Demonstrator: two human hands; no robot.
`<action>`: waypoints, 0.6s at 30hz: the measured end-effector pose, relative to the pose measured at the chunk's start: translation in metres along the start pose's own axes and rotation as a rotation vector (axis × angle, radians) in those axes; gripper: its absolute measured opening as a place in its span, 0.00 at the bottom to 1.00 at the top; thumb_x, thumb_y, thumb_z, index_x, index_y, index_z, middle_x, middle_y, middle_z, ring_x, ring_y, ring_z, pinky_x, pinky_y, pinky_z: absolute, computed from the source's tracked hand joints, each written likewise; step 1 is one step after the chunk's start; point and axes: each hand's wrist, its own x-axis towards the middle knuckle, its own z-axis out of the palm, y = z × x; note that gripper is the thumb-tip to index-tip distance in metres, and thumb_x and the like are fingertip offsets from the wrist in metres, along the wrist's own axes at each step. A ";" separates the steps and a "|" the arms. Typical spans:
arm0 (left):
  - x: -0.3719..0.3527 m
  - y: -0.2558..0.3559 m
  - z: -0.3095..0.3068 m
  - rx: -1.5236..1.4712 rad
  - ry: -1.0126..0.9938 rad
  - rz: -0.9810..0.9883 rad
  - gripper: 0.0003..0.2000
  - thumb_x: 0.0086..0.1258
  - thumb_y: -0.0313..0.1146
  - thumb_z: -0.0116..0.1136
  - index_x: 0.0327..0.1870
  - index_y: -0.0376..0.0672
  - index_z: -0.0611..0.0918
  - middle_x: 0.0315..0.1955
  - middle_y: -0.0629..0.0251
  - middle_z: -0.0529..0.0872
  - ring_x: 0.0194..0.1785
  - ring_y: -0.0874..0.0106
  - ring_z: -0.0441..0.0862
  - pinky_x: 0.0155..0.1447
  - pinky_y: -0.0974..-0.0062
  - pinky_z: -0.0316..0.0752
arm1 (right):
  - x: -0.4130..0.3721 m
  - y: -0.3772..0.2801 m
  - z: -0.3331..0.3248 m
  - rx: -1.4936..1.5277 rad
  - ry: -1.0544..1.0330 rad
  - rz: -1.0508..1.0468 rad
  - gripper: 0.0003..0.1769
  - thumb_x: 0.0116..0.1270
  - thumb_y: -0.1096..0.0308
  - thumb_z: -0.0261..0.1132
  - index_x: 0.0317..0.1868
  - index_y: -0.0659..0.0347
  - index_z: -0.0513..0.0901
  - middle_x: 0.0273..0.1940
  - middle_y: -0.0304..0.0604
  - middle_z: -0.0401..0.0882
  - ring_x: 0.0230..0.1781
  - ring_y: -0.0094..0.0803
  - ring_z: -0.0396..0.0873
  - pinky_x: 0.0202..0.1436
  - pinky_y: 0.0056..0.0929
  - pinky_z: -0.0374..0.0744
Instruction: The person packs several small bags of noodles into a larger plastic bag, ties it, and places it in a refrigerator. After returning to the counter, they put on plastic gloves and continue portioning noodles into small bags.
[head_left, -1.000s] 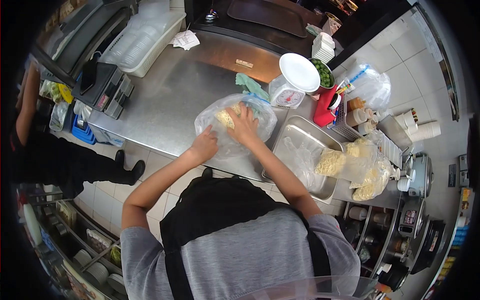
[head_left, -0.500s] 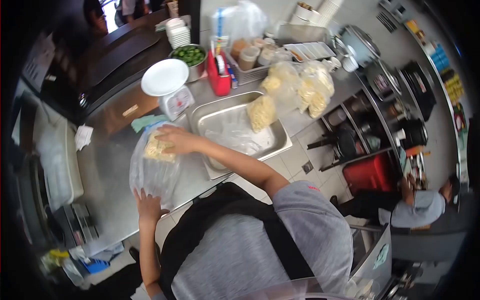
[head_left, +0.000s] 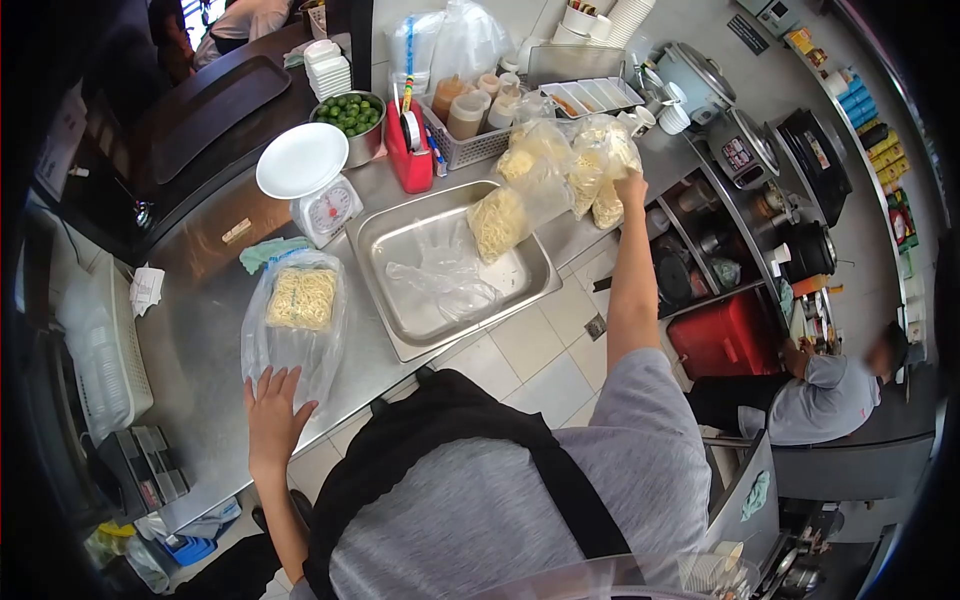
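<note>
My left hand [head_left: 273, 415] lies with spread fingers on the lower end of a clear plastic bag [head_left: 292, 350]. Inside that bag, toward its top, is a block of pale noodles [head_left: 301, 298]. Far to the right, my right hand [head_left: 630, 190] reaches the bagged noodles [head_left: 588, 178] beyond the metal tray; its fingers are largely hidden against the bags. The steel tray [head_left: 392, 325] holds crumpled clear plastic [head_left: 440, 285], and another bag of noodles [head_left: 497, 222] rests at its right corner.
Behind the tray stand a scale [head_left: 328, 210] with a white plate, a bowl of green limes [head_left: 348, 115], a red tape dispenser [head_left: 408, 150] and a basket of bottles [head_left: 470, 150]. A co-worker [head_left: 825, 400] is at the right. Shelves with pots line that side.
My right hand has left the noodle block in the bag and moved right to the bagged noodles. My left hand stays at the bag's lower end, slightly shifted.
</note>
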 end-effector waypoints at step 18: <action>0.017 0.017 -0.047 -0.091 0.276 0.201 0.21 0.57 0.34 0.62 0.53 0.43 0.77 0.54 0.63 0.77 0.63 0.59 0.67 0.67 0.57 0.58 | -0.074 -0.223 -0.263 0.687 -0.729 -0.696 0.12 0.67 0.68 0.58 0.30 0.67 0.81 0.23 0.33 0.74 0.22 0.17 0.66 0.26 0.17 0.64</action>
